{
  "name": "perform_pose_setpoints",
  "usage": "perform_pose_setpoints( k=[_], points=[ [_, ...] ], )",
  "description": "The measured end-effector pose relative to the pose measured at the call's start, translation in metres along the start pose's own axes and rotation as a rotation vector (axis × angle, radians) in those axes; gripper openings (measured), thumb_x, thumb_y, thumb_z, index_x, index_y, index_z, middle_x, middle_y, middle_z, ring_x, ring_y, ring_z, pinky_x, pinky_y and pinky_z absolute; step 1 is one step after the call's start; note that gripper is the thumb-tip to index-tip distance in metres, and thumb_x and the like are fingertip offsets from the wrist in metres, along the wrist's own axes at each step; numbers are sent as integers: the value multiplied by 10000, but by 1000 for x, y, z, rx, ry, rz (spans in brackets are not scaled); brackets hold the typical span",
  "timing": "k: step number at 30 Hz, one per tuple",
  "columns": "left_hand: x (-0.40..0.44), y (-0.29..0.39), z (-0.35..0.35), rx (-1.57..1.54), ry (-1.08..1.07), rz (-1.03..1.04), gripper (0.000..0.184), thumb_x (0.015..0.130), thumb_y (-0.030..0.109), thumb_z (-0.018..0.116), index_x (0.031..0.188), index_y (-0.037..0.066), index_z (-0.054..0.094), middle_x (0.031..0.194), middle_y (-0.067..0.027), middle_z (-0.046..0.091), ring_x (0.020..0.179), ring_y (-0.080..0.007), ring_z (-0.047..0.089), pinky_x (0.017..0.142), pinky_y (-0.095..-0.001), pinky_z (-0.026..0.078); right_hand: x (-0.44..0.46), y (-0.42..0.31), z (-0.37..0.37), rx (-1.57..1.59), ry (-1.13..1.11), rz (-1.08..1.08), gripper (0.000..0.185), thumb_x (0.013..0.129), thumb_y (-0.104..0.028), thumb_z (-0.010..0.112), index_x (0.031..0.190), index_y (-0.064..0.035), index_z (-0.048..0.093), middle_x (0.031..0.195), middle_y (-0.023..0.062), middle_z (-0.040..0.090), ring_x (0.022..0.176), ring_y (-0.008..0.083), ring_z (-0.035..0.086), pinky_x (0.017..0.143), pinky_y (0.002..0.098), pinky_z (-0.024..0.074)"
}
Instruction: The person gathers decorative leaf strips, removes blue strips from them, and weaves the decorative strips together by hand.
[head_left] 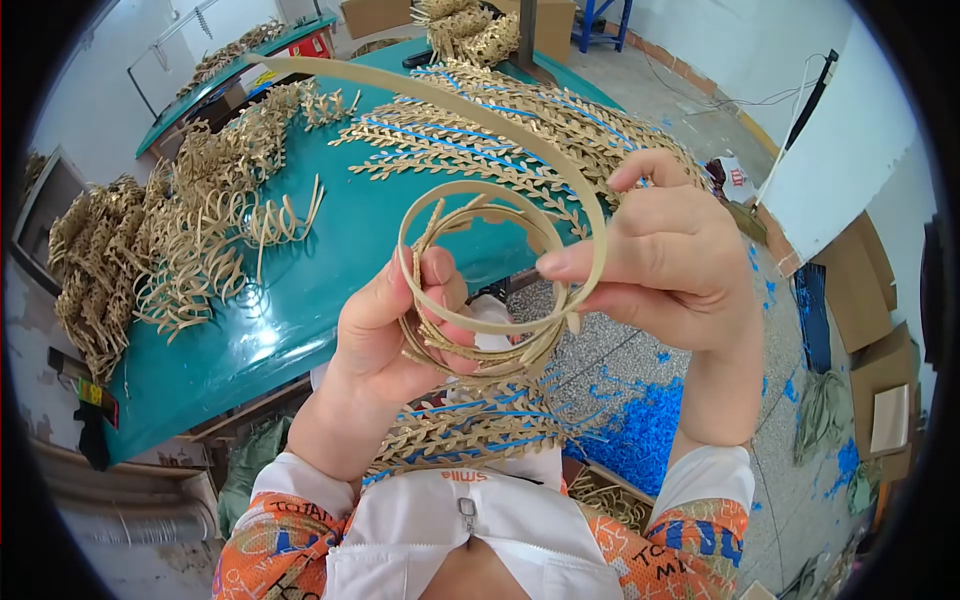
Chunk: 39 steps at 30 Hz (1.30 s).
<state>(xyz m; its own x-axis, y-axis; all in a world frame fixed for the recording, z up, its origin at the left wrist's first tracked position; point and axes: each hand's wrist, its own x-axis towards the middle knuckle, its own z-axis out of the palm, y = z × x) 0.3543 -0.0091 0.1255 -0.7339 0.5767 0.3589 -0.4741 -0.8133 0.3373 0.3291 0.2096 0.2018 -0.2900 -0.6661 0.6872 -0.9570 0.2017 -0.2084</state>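
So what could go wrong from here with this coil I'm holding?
The coil could spring wider if your left hand loosens, since its loops look unevenly nested.

The pale strip at your right hand has a long free length arching up and away, so it might whip or snag on the leafy strands on the table.

If dropped, the coil might tangle with the strands on your lap.

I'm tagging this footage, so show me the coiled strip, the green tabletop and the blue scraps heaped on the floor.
Coiled strip [597,225], head view: the outer loop's band, right side.
Green tabletop [335,262], head view: bare surface.
Blue scraps [645,430], head view: middle of the heap.
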Motion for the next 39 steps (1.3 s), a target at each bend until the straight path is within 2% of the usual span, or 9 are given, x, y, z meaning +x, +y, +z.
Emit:
perform_pose_setpoints(
  k=[4, 9, 15, 17, 20, 29, 32, 35, 39],
  points=[
    [0, 7, 0, -199, 100, -1, 413, 875, 416, 397, 991, 39, 522, 817, -86, 581, 754, -249, 584, 674, -382, 490, -2, 10, 6, -10, 47, -54, 168, 643, -150, 685, 794, -82, 661, 579, -21, 543, 514, 132, 466, 714, 304, 339],
    [28, 33, -17, 368, 453, -56, 774, 790, 653, 296, 1065, -38, 507, 921, -159, 601, 870, -289, 584, 784, -485, 425, -11, 9, 11, -94, 124, 47, 109, 650, -100, 669, 749, -102, 623, 617, -11, 584, 538, 153, 519, 677, 285, 362],
    [20, 42, -15, 1579, 749, 274, 427, 829, 398, 495, 916, -8, 596, 949, -144, 596, 800, -238, 592, 698, -338, 471, -20, -2, 19, -229, 90, 185, 98, 648, -94, 657, 729, -89, 602, 644, 1, 590, 583, 160, 541, 679, 298, 370],
    [13, 26, 4, 1940, 341, 791, 206, 822, 167, 539, 876, -23, 599, 971, -164, 585, 721, -150, 596, 589, -228, 464, -19, -6, 23, -284, 86, 192, 101, 648, -95, 654, 731, -89, 595, 647, 5, 583, 596, 160, 542, 679, 303, 371],
    [16, -11, 34, 1911, -67, 613, 204, 735, -19, 596, 936, -49, 575, 981, -153, 577, 702, -139, 606, 554, -212, 472, -17, -17, 34, -318, 51, 193, 110, 644, -95, 647, 731, -85, 581, 638, 13, 551, 598, 169, 529, 678, 312, 372],
    [10, -6, 6, 1847, -26, 302, 286, 673, -21, 660, 952, -22, 592, 794, -107, 602, 668, -152, 606, 542, -242, 466, -18, -36, 29, -367, -97, 182, 210, 645, -108, 647, 849, -78, 612, 640, 20, 542, 578, 184, 513, 720, 337, 399],
    [4, 0, 13, 1837, 24, 303, 213, 670, -7, 671, 878, -13, 624, 732, -86, 606, 630, -143, 581, 523, -245, 440, -13, -50, 14, -231, -13, 243, 229, 659, -112, 647, 885, -87, 620, 698, 25, 578, 604, 199, 528, 727, 339, 409],
    [-2, 5, 15, 1746, 119, 294, 192, 667, 1, 678, 853, -11, 634, 716, -84, 607, 613, -134, 561, 518, -243, 422, -33, -66, 3, -650, 446, 266, 111, 680, -90, 632, 787, -69, 611, 765, 37, 601, 635, 215, 534, 671, 326, 399],
    [-6, 10, 18, 1652, 120, 373, 200, 663, 3, 681, 858, -7, 634, 722, -89, 606, 613, -138, 557, 521, -242, 420, -75, -76, 38, -88, 225, 380, 143, 717, -187, 624, 713, -49, 588, 787, 79, 592, 620, 177, 516, 610, 297, 378]
  ],
)
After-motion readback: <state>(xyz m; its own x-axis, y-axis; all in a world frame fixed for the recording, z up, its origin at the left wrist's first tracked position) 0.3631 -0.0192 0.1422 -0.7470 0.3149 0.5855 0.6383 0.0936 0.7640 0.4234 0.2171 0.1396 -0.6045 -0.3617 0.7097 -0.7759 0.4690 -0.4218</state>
